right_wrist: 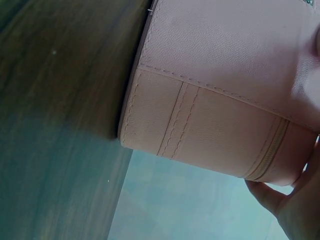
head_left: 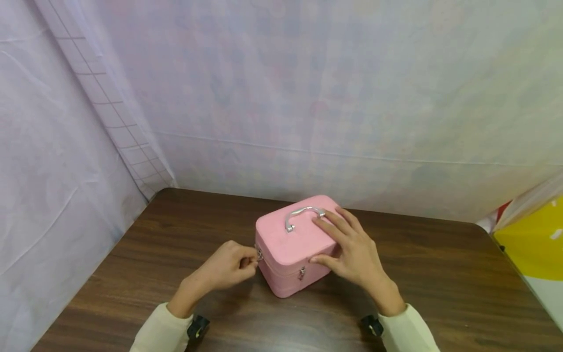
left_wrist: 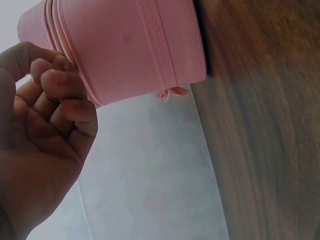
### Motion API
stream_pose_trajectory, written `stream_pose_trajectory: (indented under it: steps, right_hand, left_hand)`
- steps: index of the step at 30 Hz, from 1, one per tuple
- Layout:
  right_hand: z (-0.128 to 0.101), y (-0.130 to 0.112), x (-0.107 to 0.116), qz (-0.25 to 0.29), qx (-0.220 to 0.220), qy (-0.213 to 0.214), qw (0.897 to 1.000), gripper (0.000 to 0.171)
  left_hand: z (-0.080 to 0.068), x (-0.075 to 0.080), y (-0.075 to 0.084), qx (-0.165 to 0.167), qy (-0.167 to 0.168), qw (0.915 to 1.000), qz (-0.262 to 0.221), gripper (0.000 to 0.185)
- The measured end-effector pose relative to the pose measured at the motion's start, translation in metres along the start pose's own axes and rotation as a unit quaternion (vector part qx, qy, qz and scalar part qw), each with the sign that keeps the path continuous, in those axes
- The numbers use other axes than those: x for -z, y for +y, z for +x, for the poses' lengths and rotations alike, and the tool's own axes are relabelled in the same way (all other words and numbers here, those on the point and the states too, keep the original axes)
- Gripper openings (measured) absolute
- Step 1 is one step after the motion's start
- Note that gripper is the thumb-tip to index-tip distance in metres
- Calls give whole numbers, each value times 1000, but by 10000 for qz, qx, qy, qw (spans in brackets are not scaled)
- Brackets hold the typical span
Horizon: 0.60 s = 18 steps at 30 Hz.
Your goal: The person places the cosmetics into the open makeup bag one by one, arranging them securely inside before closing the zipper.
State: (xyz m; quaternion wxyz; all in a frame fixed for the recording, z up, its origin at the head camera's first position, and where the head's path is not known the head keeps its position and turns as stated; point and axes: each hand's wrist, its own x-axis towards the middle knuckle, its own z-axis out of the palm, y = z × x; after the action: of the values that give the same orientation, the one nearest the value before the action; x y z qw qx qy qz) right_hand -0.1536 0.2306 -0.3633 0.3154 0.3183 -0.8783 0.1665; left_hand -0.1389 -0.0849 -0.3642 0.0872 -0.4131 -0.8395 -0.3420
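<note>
No writing or brand shows on anything in view. A pink case (head_left: 293, 244) stands on the brown wooden table (head_left: 132, 274), near its middle, with a silver handle (head_left: 302, 215) lying on its lid.

The left hand (head_left: 226, 269) comes in from the lower left, wrist low over the table, its fingers (left_wrist: 65, 82) curled together at the case's left corner. Thumb and forefinger pinch a small zipper pull (head_left: 259, 254) there, beside the zipper line that runs round the case. The left wrist view shows the curled fingertips pressed against the case's edge.

The right hand (head_left: 352, 249) reaches in from the lower right and rests on the case's right side. Its fingers lie straight and slightly spread over the lid, tips by the handle's right end, while the thumb presses the front face. A cream sleeve (head_left: 406, 330) covers each forearm.
</note>
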Motion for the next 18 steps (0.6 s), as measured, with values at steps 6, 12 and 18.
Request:
stream_pose_trajectory:
  steps: [6, 12, 18]
  right_hand:
    - [0, -3, -2, -78, -69, 125, 9999, 82]
    - [0, -9, -4, -225, -166, 177, 9995, 84]
    - [1, -15, -4, -417, -257, 194, 9986, 84]
  left_hand:
    - [0, 1, 0, 46, -54, 10000, -4, 22]
    - [-1, 1, 0, 85, -81, 9999, 22, 23]
    - [-1, 2, 1, 87, -104, 9999, -11, 23]
